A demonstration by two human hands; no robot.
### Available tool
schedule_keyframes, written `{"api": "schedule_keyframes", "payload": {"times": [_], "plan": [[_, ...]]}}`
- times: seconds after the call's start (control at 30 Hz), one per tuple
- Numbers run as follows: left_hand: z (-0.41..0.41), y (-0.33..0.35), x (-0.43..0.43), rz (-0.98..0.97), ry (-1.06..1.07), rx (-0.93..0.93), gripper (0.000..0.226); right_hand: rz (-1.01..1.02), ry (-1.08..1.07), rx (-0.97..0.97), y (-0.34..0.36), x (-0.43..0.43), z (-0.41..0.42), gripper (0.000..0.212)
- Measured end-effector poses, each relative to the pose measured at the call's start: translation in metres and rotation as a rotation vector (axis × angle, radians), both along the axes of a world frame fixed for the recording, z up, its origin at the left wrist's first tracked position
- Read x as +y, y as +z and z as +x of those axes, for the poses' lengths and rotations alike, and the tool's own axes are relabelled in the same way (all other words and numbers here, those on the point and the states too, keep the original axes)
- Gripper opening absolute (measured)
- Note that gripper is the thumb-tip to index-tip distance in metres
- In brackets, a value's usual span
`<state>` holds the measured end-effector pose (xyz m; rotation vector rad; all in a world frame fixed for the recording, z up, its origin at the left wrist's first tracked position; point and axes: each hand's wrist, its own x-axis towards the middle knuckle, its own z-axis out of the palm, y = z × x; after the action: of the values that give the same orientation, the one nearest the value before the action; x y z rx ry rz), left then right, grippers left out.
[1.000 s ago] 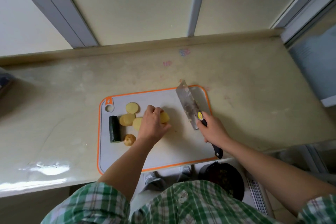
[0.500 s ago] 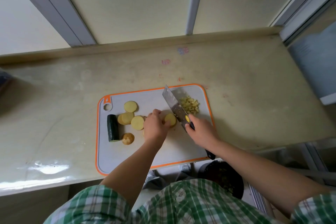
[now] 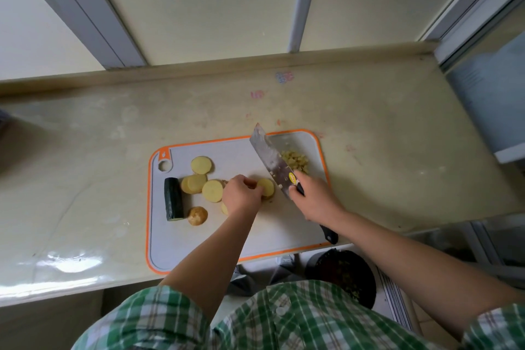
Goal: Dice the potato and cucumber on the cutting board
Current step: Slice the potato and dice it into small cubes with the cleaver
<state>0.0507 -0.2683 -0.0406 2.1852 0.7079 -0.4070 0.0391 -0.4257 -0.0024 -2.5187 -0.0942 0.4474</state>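
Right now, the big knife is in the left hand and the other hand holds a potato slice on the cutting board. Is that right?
Not quite. The head view shows the cleaver gripped by the right hand, not the left. The other hand, the left hand, holds a potato slice on the cutting board.

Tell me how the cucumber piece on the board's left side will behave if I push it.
The cucumber lies on its rounded side on the cutting board, so a sideways push would probably roll it. It looks straight, so it likely lifts stiffly. Its near cut end looks flat, so it should stand upright.
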Motion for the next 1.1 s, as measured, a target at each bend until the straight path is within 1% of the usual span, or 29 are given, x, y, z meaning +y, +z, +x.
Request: {"api": "schedule_keyframes", "payload": {"times": [0.13, 0.17, 0.23, 0.3, 0.37, 0.43, 0.47, 0.53, 0.63, 0.7, 0.77, 0.83, 0.93, 1.0, 1.1], "plan": [[-0.001, 0.002, 0.000, -0.027, 0.015, 0.004, 0.012, 0.000, 0.005, 0.031, 0.003, 0.000, -0.003, 0.011], [-0.002, 0.003, 0.000, -0.021, 0.003, -0.023, 0.013, 0.026, -0.021, 0.053, 0.001, -0.001, -0.003, 0.011], [-0.005, 0.006, 0.000, 0.024, -0.067, -0.136, 0.017, 0.160, -0.138, 0.129, -0.002, -0.003, -0.002, 0.009], [-0.007, 0.007, 0.000, 0.057, -0.259, -0.329, 0.027, 0.337, -0.284, 0.210, 0.000, -0.004, 0.000, 0.009], [-0.007, 0.008, -0.003, 0.088, -0.529, -0.511, 0.037, 0.471, -0.414, 0.239, 0.005, -0.007, 0.003, 0.014], [-0.007, 0.007, -0.010, 0.193, -0.746, -0.601, 0.041, 0.542, -0.506, 0.243, 0.010, -0.012, 0.007, 0.013], [-0.007, 0.007, -0.014, 0.258, -0.809, -0.614, 0.043, 0.564, -0.539, 0.245, 0.012, -0.014, 0.008, 0.012], [-0.008, 0.005, -0.021, 0.347, -0.848, -0.566, 0.051, 0.599, -0.585, 0.252, 0.013, -0.019, 0.009, 0.010], [-0.006, 0.006, -0.024, 0.354, -0.824, -0.418, 0.064, 0.615, -0.595, 0.263, 0.014, -0.025, 0.008, 0.008], [-0.003, 0.008, -0.026, 0.344, -0.813, -0.435, 0.062, 0.605, -0.590, 0.262, 0.014, -0.027, 0.007, 0.008], [0.001, 0.010, -0.030, 0.322, -0.848, -0.478, 0.057, 0.595, -0.583, 0.264, 0.013, -0.027, 0.006, 0.007], [0.004, 0.010, -0.034, 0.318, -0.881, -0.458, 0.060, 0.593, -0.569, 0.264, 0.013, -0.026, 0.006, 0.006], [0.007, 0.010, -0.031, 0.354, -0.793, -0.382, 0.071, 0.589, -0.562, 0.252, 0.013, -0.028, 0.005, 0.007], [0.007, 0.010, -0.030, 0.356, -0.790, -0.389, 0.071, 0.579, -0.557, 0.254, 0.013, -0.030, 0.004, 0.010], [0.009, 0.014, -0.038, 0.302, -0.827, -0.400, 0.068, 0.579, -0.543, 0.264, 0.014, -0.029, 0.004, 0.013]]}}
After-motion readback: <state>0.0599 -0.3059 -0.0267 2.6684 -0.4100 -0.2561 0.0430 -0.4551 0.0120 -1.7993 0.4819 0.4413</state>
